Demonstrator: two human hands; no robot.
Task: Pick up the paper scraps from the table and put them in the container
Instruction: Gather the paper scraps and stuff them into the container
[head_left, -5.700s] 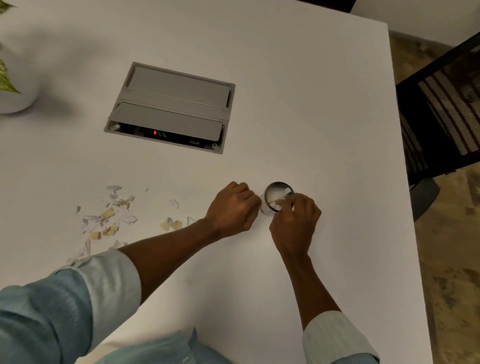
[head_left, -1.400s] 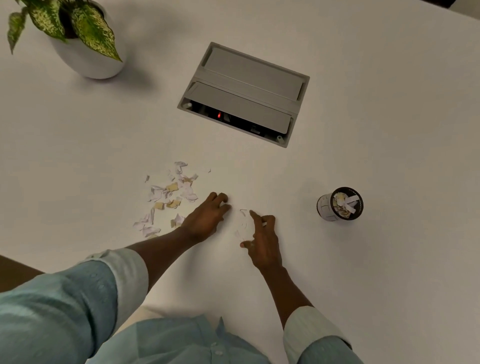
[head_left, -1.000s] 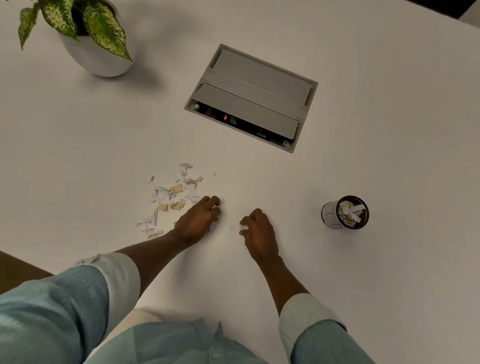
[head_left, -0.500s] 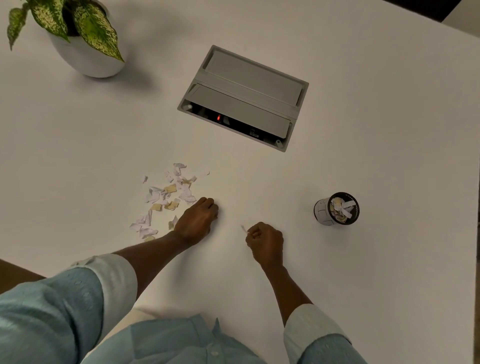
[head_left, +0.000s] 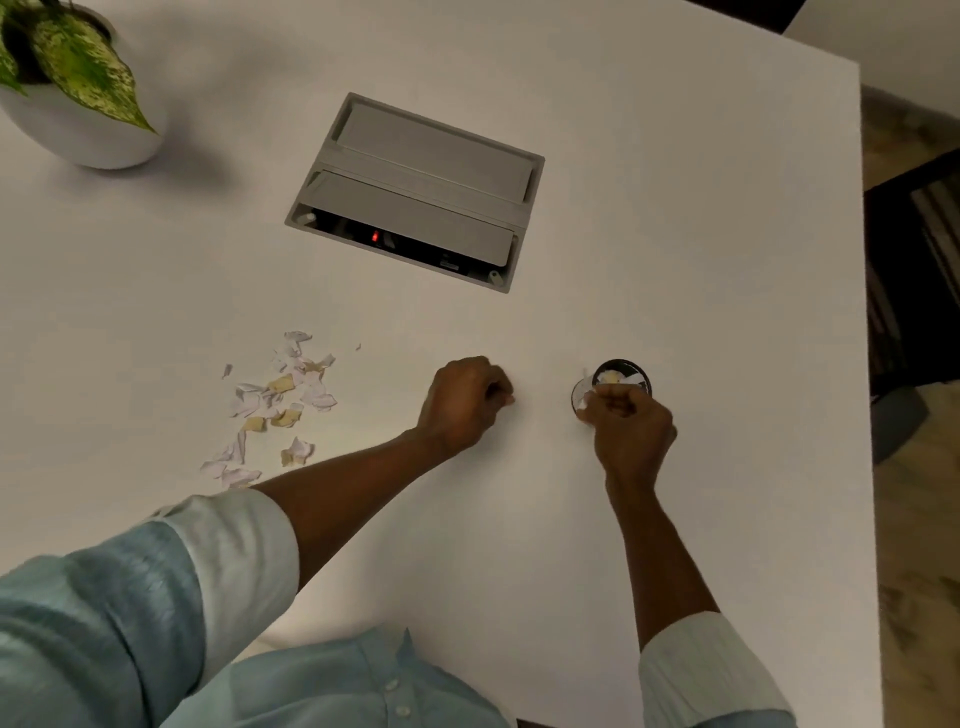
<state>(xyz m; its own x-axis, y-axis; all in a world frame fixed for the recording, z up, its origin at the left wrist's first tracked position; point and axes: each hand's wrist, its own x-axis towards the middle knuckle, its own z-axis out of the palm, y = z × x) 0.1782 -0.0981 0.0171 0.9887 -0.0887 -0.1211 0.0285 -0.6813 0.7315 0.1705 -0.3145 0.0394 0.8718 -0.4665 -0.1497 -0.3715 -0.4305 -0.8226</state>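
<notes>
White table (head_left: 675, 208), wood floor (head_left: 917, 530); left hand (head_left: 465, 402) fisted, contents hidden; right hand (head_left: 631, 427) pinches scrap (head_left: 584, 404)

A white pot (head_left: 104, 143) with a speckled green plant (head_left: 85, 70) sits upper left. A grey hatch (head_left: 431, 171) lies top centre, flaps part open, a red light (head_left: 375, 236) inside. A dark chair (head_left: 914, 270) stands at the right edge.

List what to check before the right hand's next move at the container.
1. Right hand at the container: ok.
2. Container upright, no lid on: ok.
3. Scrap in right hand: cannot tell, fingers curled.
4. Room in container: cannot tell, paper shows near the rim.
5. Left hand holding scraps: cannot tell, fist closed.
6. Table cleared: not ok, scrap pile lies loose.
</notes>
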